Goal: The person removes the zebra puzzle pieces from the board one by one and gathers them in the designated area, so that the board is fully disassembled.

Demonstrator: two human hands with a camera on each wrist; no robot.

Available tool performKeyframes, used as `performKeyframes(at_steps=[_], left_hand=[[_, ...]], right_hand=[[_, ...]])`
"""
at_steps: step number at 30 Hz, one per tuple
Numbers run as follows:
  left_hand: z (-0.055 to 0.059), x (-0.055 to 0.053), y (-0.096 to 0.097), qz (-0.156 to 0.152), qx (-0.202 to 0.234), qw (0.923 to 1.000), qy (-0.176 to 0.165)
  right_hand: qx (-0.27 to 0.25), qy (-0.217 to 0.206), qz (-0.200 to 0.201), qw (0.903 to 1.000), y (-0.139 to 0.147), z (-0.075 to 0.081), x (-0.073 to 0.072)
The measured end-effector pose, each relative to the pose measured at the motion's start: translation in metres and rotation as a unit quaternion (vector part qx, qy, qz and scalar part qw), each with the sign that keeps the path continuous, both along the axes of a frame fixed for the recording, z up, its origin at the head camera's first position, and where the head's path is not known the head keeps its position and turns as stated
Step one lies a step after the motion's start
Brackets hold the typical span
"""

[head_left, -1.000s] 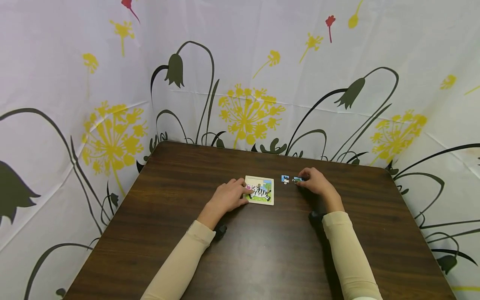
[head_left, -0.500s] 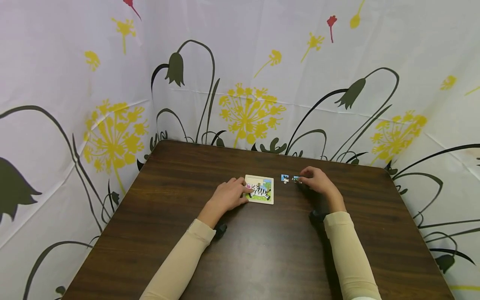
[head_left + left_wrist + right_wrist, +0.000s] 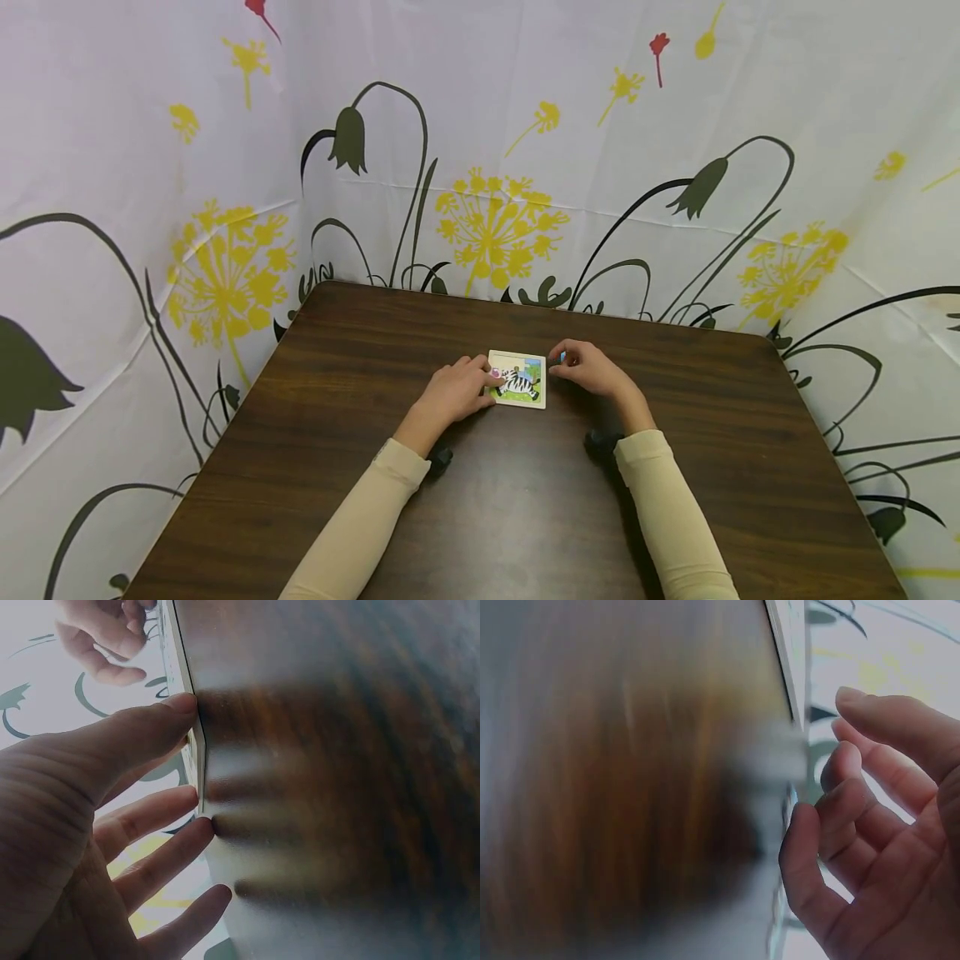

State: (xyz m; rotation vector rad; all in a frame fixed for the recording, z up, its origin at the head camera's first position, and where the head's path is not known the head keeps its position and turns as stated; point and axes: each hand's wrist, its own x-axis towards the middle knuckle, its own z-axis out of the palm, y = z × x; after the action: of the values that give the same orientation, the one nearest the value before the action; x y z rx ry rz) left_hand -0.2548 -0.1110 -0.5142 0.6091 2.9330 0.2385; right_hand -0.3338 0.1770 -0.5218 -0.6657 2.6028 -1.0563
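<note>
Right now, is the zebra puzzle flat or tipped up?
Flat: in the head view, the zebra puzzle lies face up on the table, left hand at its edge.

From my end I see a screened-in space, home or studio I can't tell: a creased white cloth (image 3: 465, 50) hangs behind the table (image 3: 510, 525) and along its left and right sides, printed with yellow flowers (image 3: 491, 237) and drooping green bells (image 3: 348, 140); the table's top is dark wood-grained.
</note>
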Motion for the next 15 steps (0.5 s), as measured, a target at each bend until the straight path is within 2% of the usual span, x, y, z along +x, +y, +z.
performKeyframes(at_steps=[5, 15], left_hand=[[-0.001, 0.0, 0.0, -0.003, -0.003, 1.0, 0.0], [-0.003, -0.002, -0.001, -0.007, -0.007, 0.9999, 0.01]], right_hand=[[0.013, -0.008, 0.03, 0.9994, -0.021, -0.005, 0.001], [0.058, -0.013, 0.042, 0.9974, -0.042, 0.0, 0.002]])
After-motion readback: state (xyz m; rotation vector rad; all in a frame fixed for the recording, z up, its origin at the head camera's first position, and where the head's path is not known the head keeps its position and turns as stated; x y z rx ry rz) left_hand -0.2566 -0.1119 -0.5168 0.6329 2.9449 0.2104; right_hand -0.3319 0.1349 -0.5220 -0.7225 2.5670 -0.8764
